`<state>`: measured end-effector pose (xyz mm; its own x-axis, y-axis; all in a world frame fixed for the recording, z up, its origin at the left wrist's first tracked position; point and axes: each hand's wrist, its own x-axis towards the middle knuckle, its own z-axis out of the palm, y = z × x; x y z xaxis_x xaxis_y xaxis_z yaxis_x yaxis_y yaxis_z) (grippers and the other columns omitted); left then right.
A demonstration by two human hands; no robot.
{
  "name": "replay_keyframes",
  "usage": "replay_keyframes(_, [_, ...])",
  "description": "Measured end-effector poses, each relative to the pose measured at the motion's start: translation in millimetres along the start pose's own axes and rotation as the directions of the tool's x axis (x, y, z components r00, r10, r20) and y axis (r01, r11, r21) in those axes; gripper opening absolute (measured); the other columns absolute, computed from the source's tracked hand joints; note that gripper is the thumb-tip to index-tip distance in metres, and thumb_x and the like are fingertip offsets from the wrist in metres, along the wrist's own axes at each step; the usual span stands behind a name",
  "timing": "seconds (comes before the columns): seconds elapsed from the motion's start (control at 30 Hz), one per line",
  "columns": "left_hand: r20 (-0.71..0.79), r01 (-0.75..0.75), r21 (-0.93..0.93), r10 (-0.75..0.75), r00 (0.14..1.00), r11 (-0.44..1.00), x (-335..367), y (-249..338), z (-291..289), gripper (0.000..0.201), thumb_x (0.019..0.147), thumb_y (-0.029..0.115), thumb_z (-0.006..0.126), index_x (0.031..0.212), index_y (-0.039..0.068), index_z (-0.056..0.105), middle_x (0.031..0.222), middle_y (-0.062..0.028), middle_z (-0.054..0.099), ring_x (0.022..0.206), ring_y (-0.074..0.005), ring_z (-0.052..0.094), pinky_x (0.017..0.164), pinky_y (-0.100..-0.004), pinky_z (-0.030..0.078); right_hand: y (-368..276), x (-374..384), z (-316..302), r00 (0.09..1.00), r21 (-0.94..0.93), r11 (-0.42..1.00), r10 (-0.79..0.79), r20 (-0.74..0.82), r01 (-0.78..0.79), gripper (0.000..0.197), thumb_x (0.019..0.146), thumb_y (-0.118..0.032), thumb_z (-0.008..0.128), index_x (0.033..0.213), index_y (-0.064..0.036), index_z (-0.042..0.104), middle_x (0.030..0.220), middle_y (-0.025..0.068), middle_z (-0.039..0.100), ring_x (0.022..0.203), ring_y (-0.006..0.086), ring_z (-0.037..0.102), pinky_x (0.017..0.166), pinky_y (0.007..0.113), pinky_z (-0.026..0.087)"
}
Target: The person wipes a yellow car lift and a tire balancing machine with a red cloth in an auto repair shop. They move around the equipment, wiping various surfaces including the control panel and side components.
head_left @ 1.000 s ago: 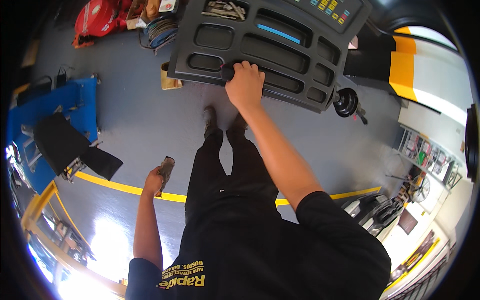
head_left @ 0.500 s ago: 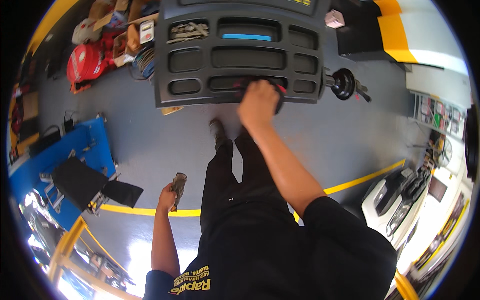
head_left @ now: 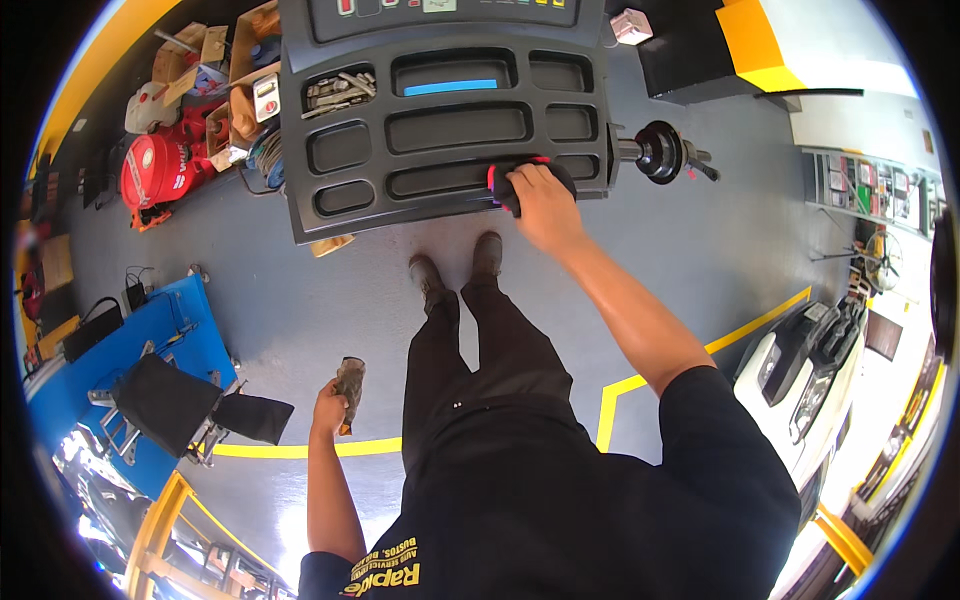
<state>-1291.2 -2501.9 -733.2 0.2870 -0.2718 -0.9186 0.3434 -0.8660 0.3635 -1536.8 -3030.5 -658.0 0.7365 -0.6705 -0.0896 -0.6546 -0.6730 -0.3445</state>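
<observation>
Right hand: is gripping a black, pink-edged pad, which is resting over the front right part of a dark compartmented tray, upper centre of frame.
Left hand: is gripping a mottled grey-brown bundle, lower left.
Blue strip: is lying in the tray's top middle compartment.
Metal pieces: are lying upper left of it.
Black shaft flange: is projecting at right.

- Grey floor underfoot, marked with yellow lines.
- A wall over there in white, yellow and black.
- A packed shelf rack on the right — a fan near it.
- Bright light glaring off the floor, close to a yellow rail.
</observation>
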Motion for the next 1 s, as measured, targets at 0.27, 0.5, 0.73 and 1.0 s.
replay_keyframes(0.27, [-0.021,0.042,-0.004,-0.042,0.999,0.999,-12,-17,22,0.062,0.074,-0.005,0.05,0.135,-0.005,0.062,0.111,-0.013,0.072,0.099,-0.0236,0.067,0.089,-0.0331,0.053,-88,50,-20,0.888,0.756,0.488,0.366,0.278,-0.437,0.034,0.091,-0.019,0.073,0.115,0.0039,0.065,0.116,0.0234,0.071,0.114,0.0434,0.064,0.096,0.044,0.052])
replay_keyframes(0.5, [-0.037,0.091,-0.052,-0.093,0.995,0.994,-13,-54,11,0.064,0.074,-0.003,0.051,0.138,-0.005,0.06,0.114,-0.0151,0.072,0.103,-0.0251,0.068,0.091,-0.0339,0.053,-70,100,-23,0.9,0.007,0.976,0.202,-0.387,-0.216,0.023,0.091,-0.019,0.07,0.107,-0.0028,0.069,0.113,0.0182,0.063,0.107,0.0401,0.063,0.091,0.05,0.054])
replay_keyframes(0.73, [-0.016,0.118,-0.057,-0.119,0.993,0.991,-15,-54,15,0.066,0.075,-0.006,0.049,0.141,-0.006,0.058,0.118,-0.0163,0.071,0.108,-0.0263,0.068,0.096,-0.0344,0.052,-129,130,46,0.891,0.06,0.954,0.295,-0.346,-0.292,0.032,0.089,-0.03,0.073,0.106,-0.002,0.073,0.114,0.0184,0.062,0.11,0.0375,0.059,0.093,0.048,0.051])
replay_keyframes(1.0, [0.013,0.005,0.012,-0.005,1.0,1.0,4,-15,11,0.07,0.076,-0.006,0.049,0.146,-0.007,0.052,0.125,-0.0177,0.069,0.112,-0.0281,0.068,0.099,-0.0354,0.051,-43,118,12,0.968,0.147,0.963,-0.239,0.074,0.227,0.031,0.089,-0.023,0.071,0.115,-0.0061,0.073,0.118,0.0096,0.063,0.118,0.0318,0.059,0.103,0.044,0.051])
